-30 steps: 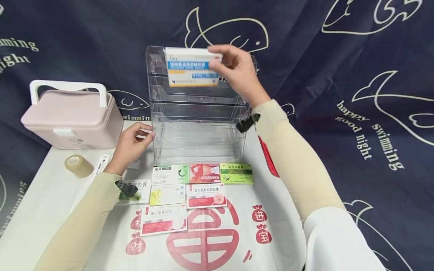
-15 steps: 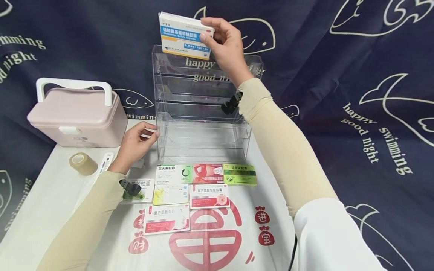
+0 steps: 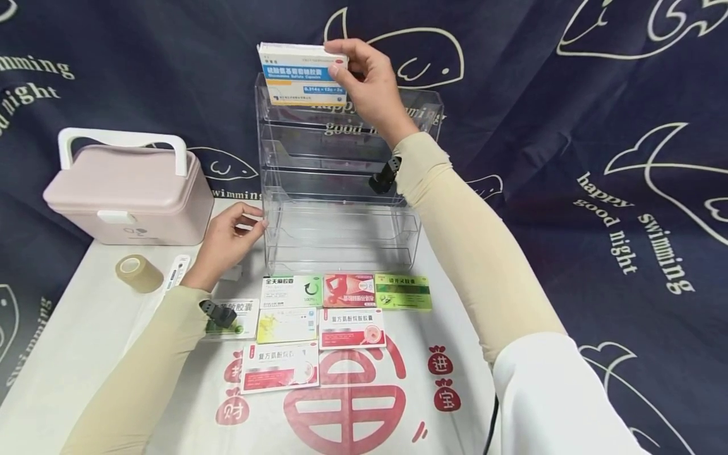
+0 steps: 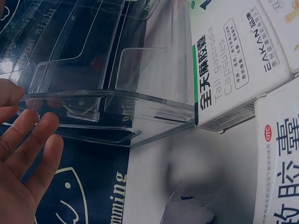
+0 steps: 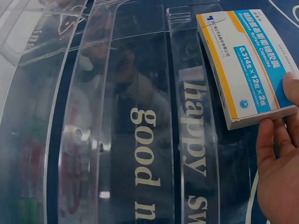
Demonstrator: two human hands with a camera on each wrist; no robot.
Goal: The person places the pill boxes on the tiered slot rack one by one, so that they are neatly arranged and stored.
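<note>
Place: I see a staged tabletop, not a real pharmacy.
Signs: fish-print backdrop point(image 3: 569, 126), medicine boxes point(image 3: 318, 316), clear rack point(image 3: 341, 221), pink case point(image 3: 127, 189).

A clear tiered rack point(image 3: 341, 189) stands at the back middle of the table point(image 3: 74, 354). A medicine box point(image 3: 301, 72) is at the rack's top edge, in the right hand point(image 3: 370, 85); the left hand point(image 3: 224, 243) is at the rack's lower left side. Left of the rack sits a handled case point(image 3: 127, 189) (a tape roll point(image 3: 139, 273) lies just before it). Seven flat boxes point(image 3: 318, 319) lie in rows before the rack.
</note>
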